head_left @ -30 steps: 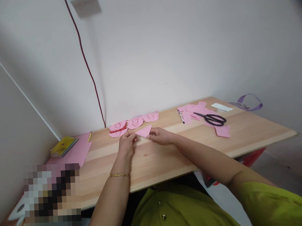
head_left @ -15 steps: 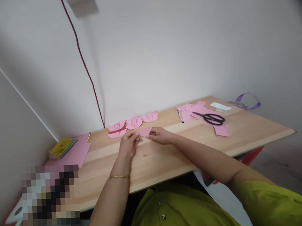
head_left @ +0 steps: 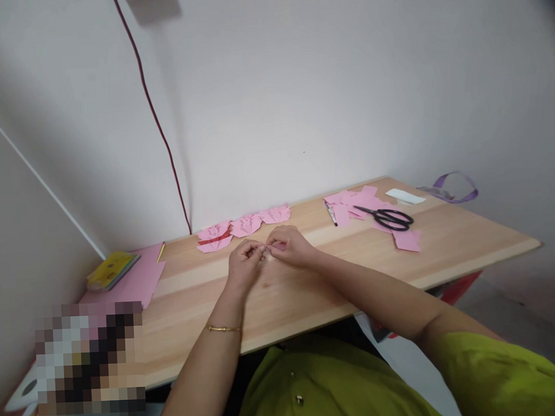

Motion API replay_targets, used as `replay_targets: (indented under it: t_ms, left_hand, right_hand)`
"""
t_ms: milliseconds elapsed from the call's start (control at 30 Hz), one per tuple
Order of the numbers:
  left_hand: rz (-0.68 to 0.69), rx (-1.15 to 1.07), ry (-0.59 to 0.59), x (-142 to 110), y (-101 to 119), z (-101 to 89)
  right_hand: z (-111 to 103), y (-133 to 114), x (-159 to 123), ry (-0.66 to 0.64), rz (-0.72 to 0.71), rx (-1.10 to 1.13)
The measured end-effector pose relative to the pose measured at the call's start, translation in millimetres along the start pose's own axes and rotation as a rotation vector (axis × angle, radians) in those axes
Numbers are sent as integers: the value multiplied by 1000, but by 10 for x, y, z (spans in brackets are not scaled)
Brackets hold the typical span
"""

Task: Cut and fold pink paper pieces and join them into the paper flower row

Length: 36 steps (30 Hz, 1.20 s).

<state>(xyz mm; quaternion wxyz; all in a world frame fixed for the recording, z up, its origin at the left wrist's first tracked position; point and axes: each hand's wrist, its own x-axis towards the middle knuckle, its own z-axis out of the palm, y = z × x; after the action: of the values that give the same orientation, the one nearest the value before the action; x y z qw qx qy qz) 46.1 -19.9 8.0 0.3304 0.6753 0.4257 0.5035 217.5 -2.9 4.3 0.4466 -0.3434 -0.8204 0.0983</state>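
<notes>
Both hands meet above the middle of the wooden table (head_left: 300, 299), fingertips pinched together. Between them is a small piece of pink paper (head_left: 278, 246), mostly covered by the fingers. My left hand (head_left: 245, 264) grips it from the left, thumb and index finger closed. From the right, my right hand (head_left: 291, 247) is closed on the same paper. Just behind the hands lie several pink paper flower shapes (head_left: 246, 225) in a row by the wall, the leftmost with a red strip (head_left: 214, 238) across it.
On the right, black-handled scissors (head_left: 392, 219) rest on pink paper scraps (head_left: 362, 198), near a pen (head_left: 330, 213) and a white strip (head_left: 404, 196). Pink sheets (head_left: 147, 275) lie at the left under a yellow packet (head_left: 112, 268). A dark red cable (head_left: 153, 109) runs down the wall.
The hands have come together, my left moving right and my right slightly left. The pink paper, stretched between them before, is now mostly hidden in the fingers.
</notes>
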Motion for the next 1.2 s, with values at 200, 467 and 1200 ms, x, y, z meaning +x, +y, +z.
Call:
replay_targets:
  t_ms: [200,467,1200]
  left_hand:
    - [-4,-103,-5,18,-4,-63]
    - [-146,-226,58,62,17,-160]
    - [44,65,199,30,-113,-63]
  right_hand:
    - [-36,49,11,-21,99,127]
    - [-256,80,4,-94,342,233]
    - [-100,154,-29,-2,-2,-157]
